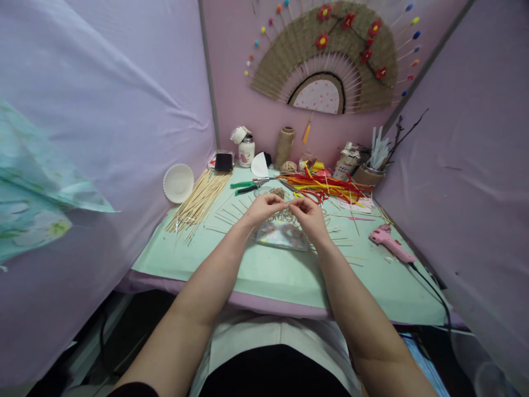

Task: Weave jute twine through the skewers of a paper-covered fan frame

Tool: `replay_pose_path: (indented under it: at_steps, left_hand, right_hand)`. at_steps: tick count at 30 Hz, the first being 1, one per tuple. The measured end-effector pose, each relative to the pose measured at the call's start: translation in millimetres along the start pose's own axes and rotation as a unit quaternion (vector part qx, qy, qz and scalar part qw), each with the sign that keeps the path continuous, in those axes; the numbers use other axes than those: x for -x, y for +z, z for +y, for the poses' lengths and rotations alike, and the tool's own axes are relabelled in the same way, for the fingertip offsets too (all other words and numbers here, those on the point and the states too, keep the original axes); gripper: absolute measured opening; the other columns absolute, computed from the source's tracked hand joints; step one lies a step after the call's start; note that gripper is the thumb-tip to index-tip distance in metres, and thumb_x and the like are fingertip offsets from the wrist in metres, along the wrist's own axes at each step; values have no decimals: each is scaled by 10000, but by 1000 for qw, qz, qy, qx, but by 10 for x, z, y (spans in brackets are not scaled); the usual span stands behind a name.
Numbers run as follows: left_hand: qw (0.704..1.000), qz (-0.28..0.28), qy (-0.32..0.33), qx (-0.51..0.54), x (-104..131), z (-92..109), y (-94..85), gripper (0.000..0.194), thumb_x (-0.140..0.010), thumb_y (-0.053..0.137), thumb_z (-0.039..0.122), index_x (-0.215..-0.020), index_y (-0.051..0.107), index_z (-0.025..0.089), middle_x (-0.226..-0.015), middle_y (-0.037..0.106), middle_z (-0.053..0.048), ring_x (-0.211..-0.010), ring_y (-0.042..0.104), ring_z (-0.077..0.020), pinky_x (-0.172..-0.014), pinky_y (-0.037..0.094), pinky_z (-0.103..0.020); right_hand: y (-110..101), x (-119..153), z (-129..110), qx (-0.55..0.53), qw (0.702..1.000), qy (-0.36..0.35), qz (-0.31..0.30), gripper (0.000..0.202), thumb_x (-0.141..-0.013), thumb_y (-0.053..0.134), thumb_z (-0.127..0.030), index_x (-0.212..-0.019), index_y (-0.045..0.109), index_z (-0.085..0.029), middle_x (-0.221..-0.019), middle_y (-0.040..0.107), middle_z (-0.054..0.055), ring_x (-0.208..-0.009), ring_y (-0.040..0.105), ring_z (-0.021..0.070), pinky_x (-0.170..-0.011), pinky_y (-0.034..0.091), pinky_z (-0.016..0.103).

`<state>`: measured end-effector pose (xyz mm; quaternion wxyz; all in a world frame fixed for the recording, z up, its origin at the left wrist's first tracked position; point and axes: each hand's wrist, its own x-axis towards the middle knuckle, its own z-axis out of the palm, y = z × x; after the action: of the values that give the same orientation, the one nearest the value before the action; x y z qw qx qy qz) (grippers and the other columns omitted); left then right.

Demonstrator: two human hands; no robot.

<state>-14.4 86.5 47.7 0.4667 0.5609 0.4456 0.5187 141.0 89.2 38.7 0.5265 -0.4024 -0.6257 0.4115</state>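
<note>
the brown twine (pixel 291 218) lies in loose loops at the middle of the surface (pixel 268 275), a length of it raised between the two hands. the left hand (pixel 266 208) and the right hand (pixel 309 216) nearly meet there, the fingers of each pinched together on the twine; the exact grip is too small to make out. just below the loops sits a pale patterned piece (pixel 283 236), with thin sticks spreading out around it. beyond the hands are red-handled scissors (pixel 316 196), green-and-black pliers (pixel 246 187) and a heap of red, orange and yellow strips (pixel 330 184). to the left lies a pile of wooden skewers (pixel 200 204), a white bowl (pixel 178 183) leaning beside it; to the right, a pink glue gun (pixel 392 244). at the back stands a tall spool (pixel 285 148), under a large decorated fan (pixel 326 60) on the wall.
</note>
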Motion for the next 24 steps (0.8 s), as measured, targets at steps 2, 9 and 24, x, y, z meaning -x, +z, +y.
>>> replay_pose_path:
  at_steps: [2,9,24]
  left_hand:
    - [996,25,47,-69,-5,-23,10,117,-689,708,243,-664,638,153,-548,475,37,-541,384,-96,-539,276,-242]
    - [964,207,104,-131,-66,-131,-22,81,-772,638,248,-733,638,177,-506,400,68,-513,355,-100,-542,267,-250]
    - [937,302,173,6,-119,-137,-74,116,-783,688,264,-752,632,167,-514,367,76,-498,304,-79,-502,235,-233]
  right_hand:
    - [-35,2,-31,30,999,-33,18,164,-732,657,-336,-735,611,-178,-650,566,-15,-577,457,105,-543,362,247]
    - [-305,41,-211,1,998,-10,-69,333,-749,696,-391,-1008,602,-204,-527,461,-78,-503,421,105,-513,337,249]
    - [-1926,408,-369,-68,953,-237,-177,596,-481,511,-940,-662,696,-403,-200,209,-57,-226,174,101,-362,239,310]
